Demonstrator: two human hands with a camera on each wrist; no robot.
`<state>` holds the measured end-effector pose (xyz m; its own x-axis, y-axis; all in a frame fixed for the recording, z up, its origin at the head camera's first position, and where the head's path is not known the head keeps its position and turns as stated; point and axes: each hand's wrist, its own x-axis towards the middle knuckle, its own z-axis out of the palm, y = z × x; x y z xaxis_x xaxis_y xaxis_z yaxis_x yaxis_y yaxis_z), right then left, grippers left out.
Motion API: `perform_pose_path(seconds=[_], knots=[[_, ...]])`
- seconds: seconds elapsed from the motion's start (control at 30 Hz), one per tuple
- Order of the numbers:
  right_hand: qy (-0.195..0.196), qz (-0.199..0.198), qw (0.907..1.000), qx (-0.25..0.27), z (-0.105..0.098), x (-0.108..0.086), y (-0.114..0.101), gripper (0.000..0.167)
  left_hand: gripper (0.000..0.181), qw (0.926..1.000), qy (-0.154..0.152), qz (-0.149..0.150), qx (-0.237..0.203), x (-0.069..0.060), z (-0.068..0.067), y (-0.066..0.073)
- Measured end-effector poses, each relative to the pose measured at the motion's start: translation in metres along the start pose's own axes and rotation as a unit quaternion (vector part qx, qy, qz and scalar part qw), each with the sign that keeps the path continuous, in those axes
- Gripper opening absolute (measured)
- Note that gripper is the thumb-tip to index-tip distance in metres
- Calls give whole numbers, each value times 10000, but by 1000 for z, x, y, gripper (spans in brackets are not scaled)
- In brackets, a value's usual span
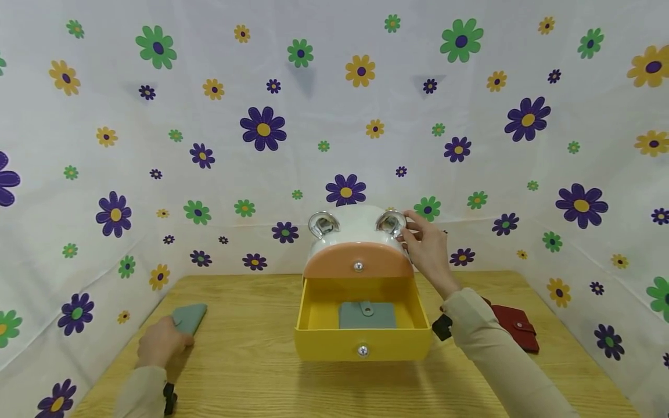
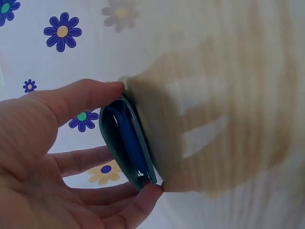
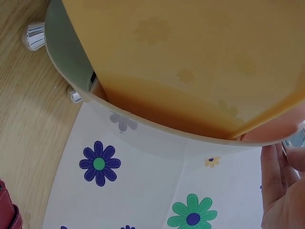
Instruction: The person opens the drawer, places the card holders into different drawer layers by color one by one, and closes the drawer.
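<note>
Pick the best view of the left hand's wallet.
Left wrist: the wallet is close, edge-on, blue inside its fold, gripped by the left hand. Head shows only its cover, partly hidden by that hand; right wrist doesn't show it.

no text, label or number is readable

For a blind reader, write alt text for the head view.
A person's left hand grips a teal wallet; the right hand holds a silver ear on a cabinet whose open yellow drawer contains a grey-green wallet. A red wallet lies on the table.
</note>
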<state>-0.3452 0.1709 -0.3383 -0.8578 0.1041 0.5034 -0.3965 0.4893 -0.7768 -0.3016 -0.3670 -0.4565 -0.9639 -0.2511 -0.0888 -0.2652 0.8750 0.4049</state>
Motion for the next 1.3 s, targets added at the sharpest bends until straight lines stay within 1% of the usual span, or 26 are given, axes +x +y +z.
perform_pose_path(seconds=[0.1, 0.2, 0.3, 0.4, 0.5, 0.6, 0.73, 0.83, 0.9, 1.0, 1.1, 1.23, 1.3], knots=[[4, 17, 10000, -19, 1, 0, 0, 40, 74, 9999, 30, 120, -40, 2, -3, -2], [10, -2, 10000, -41, 0, 0, 0, 40, 72, 9998, 85, 156, -85, 3, -5, -1], [13, -20, 10000, -45, 1, 0, 0, 41, 70, 9995, 171, 269, 21, 3, -7, -1], [8, -21, 10000, -54, 1, 1, 0, 40, 67, 9988, 337, 318, 149, 3, -8, 1], [2, -4, 10000, -32, 1, 1, 0, 40, 64, 9980, 552, 266, 173, 4, -8, 3], [-20, 11, 10000, 3, 1, 0, -1, 41, 62, 9974, 684, 185, 125, 6, -9, 5], [-74, 26, 10000, 41, 0, -1, -3, 42, 58, 9974, 705, 68, 101, 5, -9, 6], [-85, 33, 10000, 36, 0, -1, -4, 42, 58, 9974, 721, 36, 91, 4, -9, 7], [-70, 34, 10000, 23, -1, -1, -4, 42, 56, 9968, 794, 64, 66, 4, -9, 8], [-43, 38, 10000, 13, -1, -1, -4, 41, 50, 9948, 1010, 109, 29, 4, -9, 11], [-42, 30, 10000, 12, -1, -1, -3, 41, 51, 9910, 1324, 198, -78, 4, -7, 14], [-75, 35, 10000, 25, -1, -1, -3, 42, 61, 9835, 1734, 329, -394, 2, -2, 20], [-88, 32, 10000, 19, -1, -1, -3, 42, 62, 9788, 1898, 425, -637, 1, 0, 23]])
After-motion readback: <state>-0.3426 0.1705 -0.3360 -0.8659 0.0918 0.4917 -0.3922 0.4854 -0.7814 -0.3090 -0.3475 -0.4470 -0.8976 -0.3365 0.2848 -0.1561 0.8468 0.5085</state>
